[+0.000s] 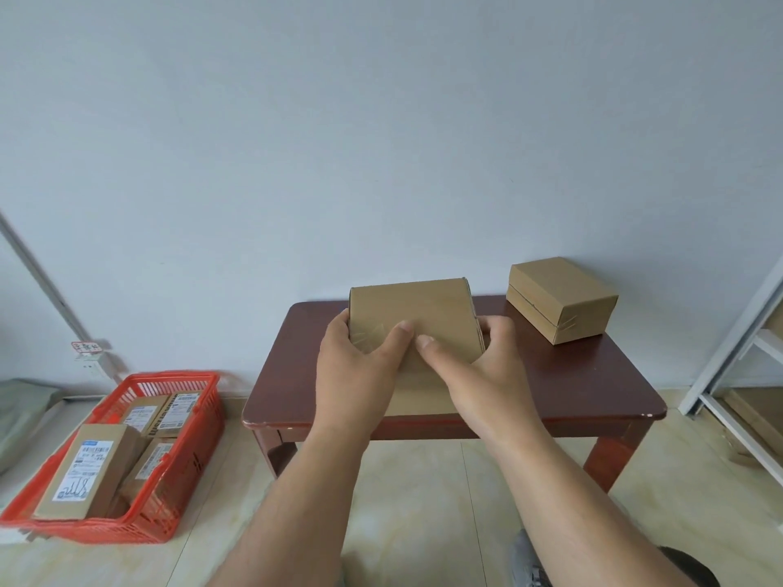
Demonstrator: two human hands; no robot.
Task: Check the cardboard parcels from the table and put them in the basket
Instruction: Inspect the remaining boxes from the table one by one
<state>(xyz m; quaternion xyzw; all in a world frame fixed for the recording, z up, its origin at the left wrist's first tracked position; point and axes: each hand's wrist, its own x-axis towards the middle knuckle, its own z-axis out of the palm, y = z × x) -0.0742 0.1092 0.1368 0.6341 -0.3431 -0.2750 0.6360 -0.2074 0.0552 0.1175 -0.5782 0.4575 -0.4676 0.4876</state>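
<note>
Dark reddish-brown wooden desk [593, 383], low against the wall, bearing one taped brown cardboard parcel [561, 298] awaiting checking; red plastic lattice basket [199, 421] on the floor left, holding labelled parcels [91, 468]; plain flat cardboard parcel [413, 319], raised tilted for inspection, gripped by left hand [360, 366] and right hand [478, 374].
</note>
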